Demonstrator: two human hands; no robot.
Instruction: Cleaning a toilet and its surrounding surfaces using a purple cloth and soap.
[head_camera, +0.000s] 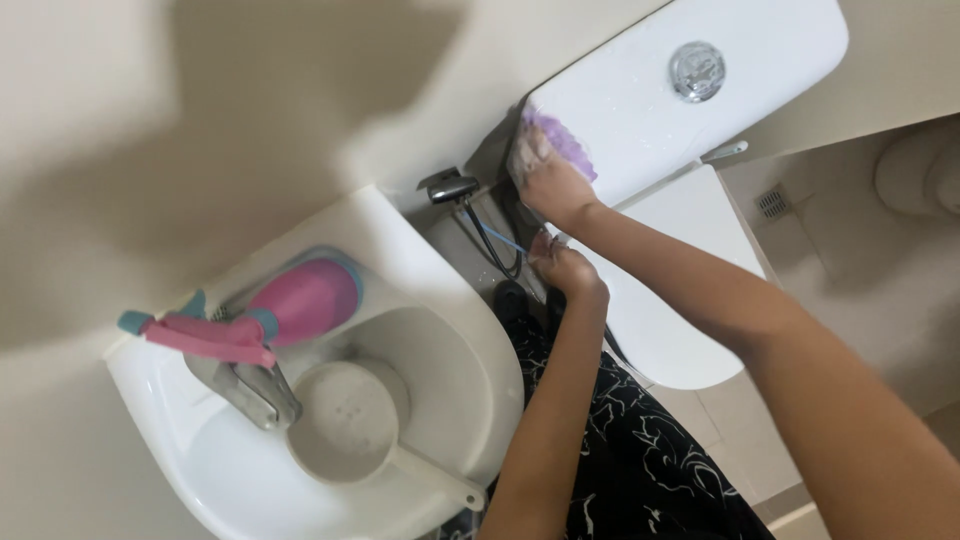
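Right hand clamped on purple scrubber, pressing it against near corner of white cistern lid. Left hand just below, pinching thin blue cord. Lid looking wet; wiping apparently ongoing, far end untouched.

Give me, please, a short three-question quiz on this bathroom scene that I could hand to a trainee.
1. True or false: the right hand presses a purple scrubber against the side of the white toilet tank.
2. Where does the pink spray bottle lie? A) on the toilet lid B) on the rim of the sink C) on the floor
3. What rests in the sink basin, below the faucet?

Key
1. True.
2. B: it lies on its side, at the back of the sink.
3. A pale dipper with a handle, upright in the basin.
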